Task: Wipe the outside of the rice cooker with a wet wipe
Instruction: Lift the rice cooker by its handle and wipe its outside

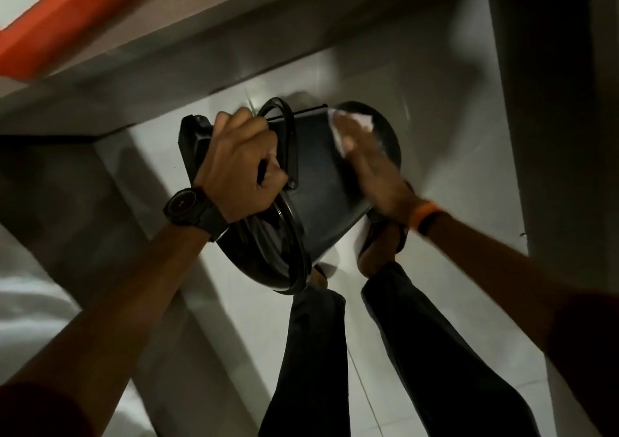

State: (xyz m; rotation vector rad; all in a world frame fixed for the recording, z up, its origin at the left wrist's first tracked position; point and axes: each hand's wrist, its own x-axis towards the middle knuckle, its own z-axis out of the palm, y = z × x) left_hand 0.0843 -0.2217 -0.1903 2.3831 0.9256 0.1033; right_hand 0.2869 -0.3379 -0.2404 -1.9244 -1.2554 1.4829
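While I look down through the head camera, the black rice cooker (321,182) is held in the air above the pale tiled floor (435,128), tipped on its side in the middle of the view. My left hand (241,165) is curled tight around its handle at the left side, a dark watch (187,207) on that wrist. My right hand (368,165) lies flat, fingers spread, pressing the white wet wipe (351,125) against the cooker's dark wall toward its far right edge; this hand is blurred. An orange band (427,215) sits on the right wrist. Below the cooker I see dark trouser legs (418,353) and a foot in a sandal (382,245). An orange-edged surface (67,17) shows far left.
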